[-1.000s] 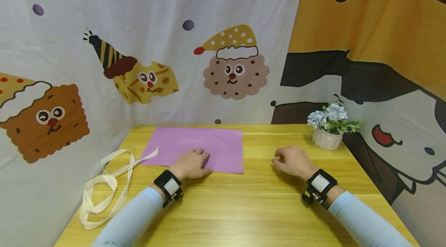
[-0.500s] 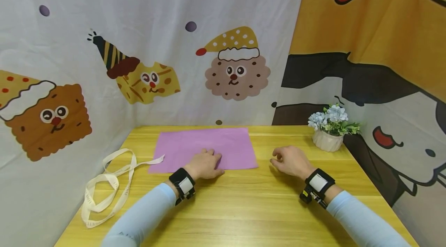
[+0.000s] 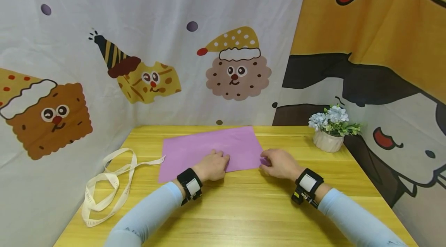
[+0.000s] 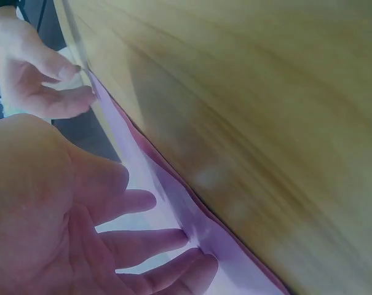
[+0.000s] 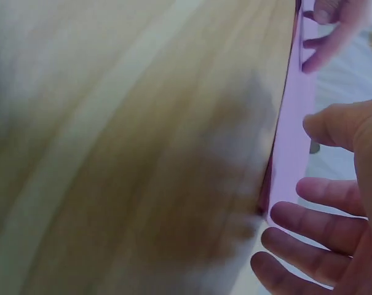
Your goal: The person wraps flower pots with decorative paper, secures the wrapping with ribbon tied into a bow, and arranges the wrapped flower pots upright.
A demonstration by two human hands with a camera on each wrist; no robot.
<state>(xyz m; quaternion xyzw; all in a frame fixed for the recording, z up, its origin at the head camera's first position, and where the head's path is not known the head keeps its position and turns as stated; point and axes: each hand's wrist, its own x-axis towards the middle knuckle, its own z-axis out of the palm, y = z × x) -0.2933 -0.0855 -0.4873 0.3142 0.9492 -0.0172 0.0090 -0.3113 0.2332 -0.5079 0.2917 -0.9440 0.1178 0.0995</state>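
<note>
A purple sheet lies at the back of the table, turned slightly askew. In the left wrist view its near edge shows a darker layer beneath the top one. My left hand rests on the sheet near the middle of its front edge, fingers extended and touching the surface. At the sheet's front right corner is my right hand, its fingertips overlapping the edge in the head view. The right wrist view shows that hand's fingers spread and loosely bent, with nothing gripped between them.
A cream ribbon with printed letters lies in loose loops at the left, its tip close to the sheet. A white pot of blue artificial flowers stands at the back right. Printed cloth curtains border the table's back and sides.
The left hand has slid right with the sheet, which has also rotated, its left side coming nearer. The sheet has moved off the ribbon's tip. The right hand has moved left to the sheet's corner.
</note>
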